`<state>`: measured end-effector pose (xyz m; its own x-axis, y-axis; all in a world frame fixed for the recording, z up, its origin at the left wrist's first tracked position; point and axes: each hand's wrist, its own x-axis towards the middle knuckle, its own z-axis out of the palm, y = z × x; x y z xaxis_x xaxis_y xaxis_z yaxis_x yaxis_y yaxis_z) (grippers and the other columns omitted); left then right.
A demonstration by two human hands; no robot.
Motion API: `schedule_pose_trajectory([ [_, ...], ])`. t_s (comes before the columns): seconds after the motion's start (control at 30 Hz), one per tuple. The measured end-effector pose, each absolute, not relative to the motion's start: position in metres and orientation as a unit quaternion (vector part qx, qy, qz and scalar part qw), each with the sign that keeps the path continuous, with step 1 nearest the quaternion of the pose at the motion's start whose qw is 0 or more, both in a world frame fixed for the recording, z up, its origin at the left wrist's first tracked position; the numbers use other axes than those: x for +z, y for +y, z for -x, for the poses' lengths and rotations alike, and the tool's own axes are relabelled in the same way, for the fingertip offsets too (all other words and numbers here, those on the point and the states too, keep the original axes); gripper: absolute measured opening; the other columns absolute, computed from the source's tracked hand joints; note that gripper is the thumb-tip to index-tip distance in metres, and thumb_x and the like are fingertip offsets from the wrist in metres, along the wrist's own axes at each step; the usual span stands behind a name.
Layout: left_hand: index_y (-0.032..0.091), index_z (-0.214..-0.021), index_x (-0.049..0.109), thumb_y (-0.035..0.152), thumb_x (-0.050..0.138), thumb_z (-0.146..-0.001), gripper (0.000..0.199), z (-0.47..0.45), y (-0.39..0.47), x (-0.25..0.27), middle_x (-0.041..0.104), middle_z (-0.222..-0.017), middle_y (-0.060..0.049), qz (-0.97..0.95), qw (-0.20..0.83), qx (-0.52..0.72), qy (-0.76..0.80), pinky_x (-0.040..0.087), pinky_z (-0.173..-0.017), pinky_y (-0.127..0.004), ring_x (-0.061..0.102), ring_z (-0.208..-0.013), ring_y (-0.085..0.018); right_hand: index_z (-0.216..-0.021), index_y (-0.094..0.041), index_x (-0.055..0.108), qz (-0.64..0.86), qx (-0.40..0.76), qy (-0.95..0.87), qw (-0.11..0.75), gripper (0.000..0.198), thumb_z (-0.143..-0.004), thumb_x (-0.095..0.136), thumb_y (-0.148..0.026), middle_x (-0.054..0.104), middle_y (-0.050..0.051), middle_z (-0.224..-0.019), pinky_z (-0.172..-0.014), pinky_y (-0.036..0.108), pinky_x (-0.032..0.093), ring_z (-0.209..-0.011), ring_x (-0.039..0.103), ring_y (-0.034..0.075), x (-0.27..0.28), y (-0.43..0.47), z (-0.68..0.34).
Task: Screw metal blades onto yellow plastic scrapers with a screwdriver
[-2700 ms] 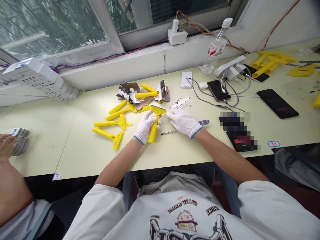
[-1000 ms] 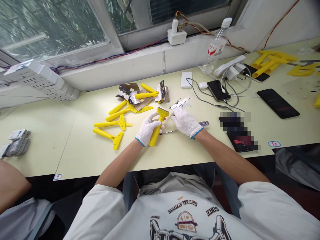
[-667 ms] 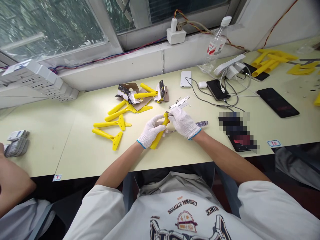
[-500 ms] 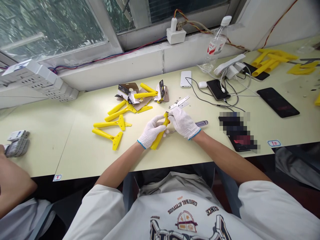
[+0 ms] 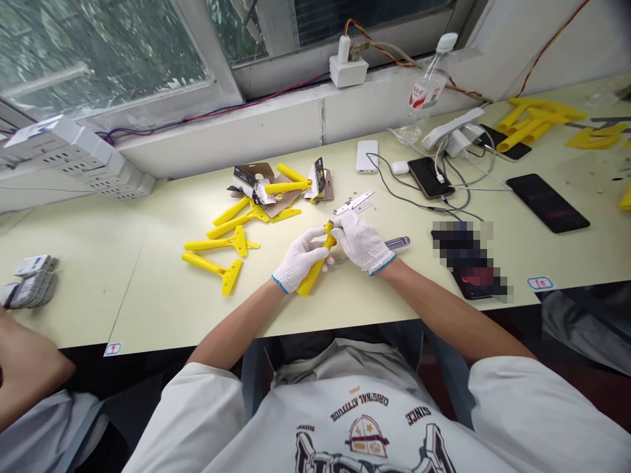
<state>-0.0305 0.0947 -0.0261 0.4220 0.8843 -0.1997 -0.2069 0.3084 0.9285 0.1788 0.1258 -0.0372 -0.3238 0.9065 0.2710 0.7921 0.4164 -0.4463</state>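
My left hand [image 5: 298, 260], in a white knit glove, is closed around the handle of a yellow scraper [image 5: 309, 281]. The scraper's head points away from me, with a small dark metallic piece at its tip. Against that head, my gloved right hand [image 5: 362, 242] has its fingers pinched together; what lies between them is hidden. A screwdriver [image 5: 398, 244] with a clear purplish handle rests on the table, its shaft passing beneath my right hand. Just beyond my hands lie flat metal blades [image 5: 355, 202] and several small screws.
Left of my hands lie several yellow scrapers [image 5: 229, 276], with opened cardboard packaging [image 5: 251, 184] behind them. To the right are phones [image 5: 547, 202], cables, a power bank [image 5: 367, 156] and a plastic bottle [image 5: 424, 92]. Another person's arm [image 5: 29, 361] is at far left.
Both hands and the scraper stay almost in place. At far left, the other person's arm has shifted slightly downward, away from the stacked items.
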Motion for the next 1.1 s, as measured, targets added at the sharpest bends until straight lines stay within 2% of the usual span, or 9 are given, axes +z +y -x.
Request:
schedule_pose_trajectory([
  [0.33, 0.019, -0.144, 0.06, 0.027, 0.085, -0.085, 0.065, 0.031, 0.096, -0.021, 0.077, -0.117, -0.011, -0.453, 0.721, 0.376, 0.365, 0.058, -0.064, -0.031, 0.074, -0.074, -0.017, -0.115, -0.011, 0.065, 0.551, 0.122, -0.781, 0.267, 0.026, -0.116, 0.051, -0.033, 0.067, 0.017, -0.12, -0.094, 0.034, 0.045, -0.105, 0.058, 0.021, -0.038, 0.126, -0.182],
  [0.5, 0.02, -0.144, 0.057, 0.027, 0.086, -0.086, 0.065, 0.034, 0.097, -0.023, 0.078, -0.12, -0.013, -0.436, 0.749, 0.361, 0.345, 0.057, -0.063, -0.029, 0.073, -0.072, -0.016, -0.112, -0.01, 0.066, 0.566, 0.124, -0.772, 0.261, 0.031, -0.114, 0.055, -0.039, 0.068, 0.017, -0.115, -0.094, 0.033, 0.046, -0.101, 0.058, 0.02, -0.038, 0.127, -0.184],
  [0.7, 0.024, -0.149, 0.052, 0.022, 0.086, -0.086, 0.071, 0.043, 0.108, -0.02, 0.076, -0.13, -0.016, -0.345, 0.777, 0.389, 0.355, 0.055, -0.061, -0.024, 0.07, -0.073, -0.012, -0.131, -0.013, 0.066, 0.559, 0.109, -0.784, 0.246, 0.038, -0.112, 0.06, -0.045, 0.064, 0.014, -0.136, -0.113, 0.041, 0.05, -0.124, 0.061, 0.022, -0.02, 0.128, -0.193],
  [0.77, 0.025, -0.15, 0.053, 0.02, 0.085, -0.086, 0.072, 0.051, 0.116, -0.019, 0.076, -0.131, -0.016, -0.322, 0.768, 0.411, 0.371, 0.055, -0.062, -0.023, 0.07, -0.074, -0.012, -0.132, -0.014, 0.068, 0.535, 0.12, -0.806, 0.221, 0.04, -0.11, 0.063, -0.047, 0.065, 0.012, -0.134, -0.113, 0.043, 0.052, -0.124, 0.063, 0.021, -0.012, 0.129, -0.2],
  [0.9, 0.027, -0.152, 0.051, 0.017, 0.083, -0.085, 0.075, 0.066, 0.13, -0.021, 0.076, -0.131, -0.015, -0.295, 0.743, 0.46, 0.386, 0.055, -0.061, -0.021, 0.069, -0.074, -0.012, -0.115, -0.011, 0.074, 0.449, 0.17, -0.868, 0.13, 0.039, -0.104, 0.071, -0.049, 0.072, 0.01, -0.115, -0.105, 0.037, 0.055, -0.109, 0.067, 0.019, -0.006, 0.132, -0.216],
  [1.03, 0.029, -0.151, 0.05, 0.017, 0.083, -0.081, 0.078, 0.068, 0.135, -0.023, 0.077, -0.129, -0.014, -0.303, 0.724, 0.469, 0.405, 0.054, -0.06, -0.022, 0.069, -0.073, -0.013, -0.095, -0.016, 0.079, 0.386, 0.203, -0.898, 0.052, 0.014, -0.096, 0.074, -0.029, 0.076, 0.009, -0.102, -0.089, 0.029, 0.049, -0.095, 0.067, 0.02, -0.009, 0.133, -0.223],
  [1.1, 0.028, -0.15, 0.049, 0.018, 0.084, -0.08, 0.078, 0.066, 0.134, -0.024, 0.078, -0.128, -0.014, -0.312, 0.717, 0.464, 0.416, 0.054, -0.06, -0.022, 0.069, -0.072, -0.013, -0.095, -0.017, 0.079, 0.378, 0.205, -0.903, 0.022, 0.013, -0.095, 0.068, -0.021, 0.077, 0.009, -0.103, -0.087, 0.029, 0.047, -0.093, 0.067, 0.02, -0.009, 0.131, -0.222],
])
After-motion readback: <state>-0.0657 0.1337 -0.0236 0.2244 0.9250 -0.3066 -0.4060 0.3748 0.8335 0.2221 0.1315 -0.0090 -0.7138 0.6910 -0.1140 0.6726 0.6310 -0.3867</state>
